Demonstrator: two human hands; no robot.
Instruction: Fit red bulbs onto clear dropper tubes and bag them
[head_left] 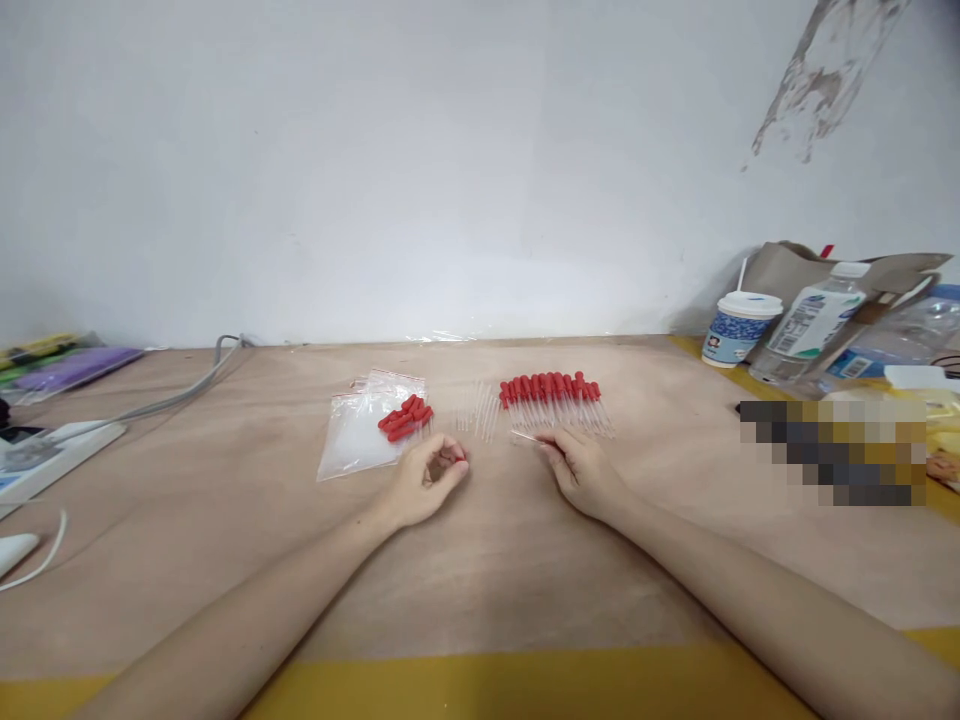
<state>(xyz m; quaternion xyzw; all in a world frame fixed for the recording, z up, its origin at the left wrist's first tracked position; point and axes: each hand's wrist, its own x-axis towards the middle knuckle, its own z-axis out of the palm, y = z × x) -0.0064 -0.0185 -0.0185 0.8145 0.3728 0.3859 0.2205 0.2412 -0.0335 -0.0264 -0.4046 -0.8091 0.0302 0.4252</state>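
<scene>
My left hand (427, 482) is closed in a pinch, a bit of red rubber bulb (459, 459) showing at its fingertips. Between the thumb and fingers of my right hand (583, 470) is a thin clear glass dropper tube (525, 436), pointing left. Loose red rubber bulbs (405, 420) lie in a small pile on clear zip bags (352, 440), just beyond my left hand. Several bare glass tubes (487, 410) lie side by side between the hands. Beyond my right hand is a row of droppers (551, 388), each a tube with a red bulb on it.
Brown paper (450, 580) covers the table. On the right stand a blue paper cup (739, 330) with a straw, a plastic bottle (814, 325) and a grey bag (787, 265). To the left are a power strip (67, 450), a cable (180, 390) and a purple packet (79, 370).
</scene>
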